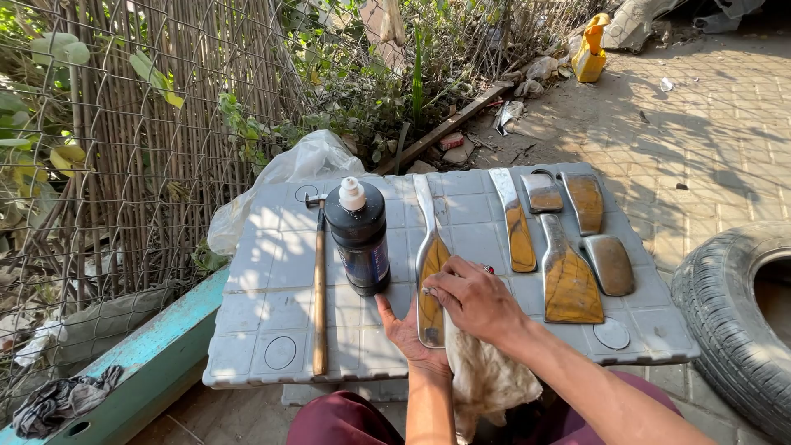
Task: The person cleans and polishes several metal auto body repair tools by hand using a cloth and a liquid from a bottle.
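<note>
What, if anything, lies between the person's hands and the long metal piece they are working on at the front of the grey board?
Nothing visible does. The right hand already rests on the long metal piece, and the left hand lies flat against its left edge. The black bottle stands just to the left, apart from it. A pale cloth hangs below the right wrist.

Both forearms come up from the bottom edge, bare, angled toward the middle. Left hand (pixel 405 331) lies low and flat, palm down, thumb pointing up and out to the left, fingers mostly hidden under the other hand. Right hand (pixel 474 298) crosses over it from the right, knuckles up, wrist slightly bent, fingers curled and pressing down, fingertips pointing left. Hands overlap, touching.
</note>
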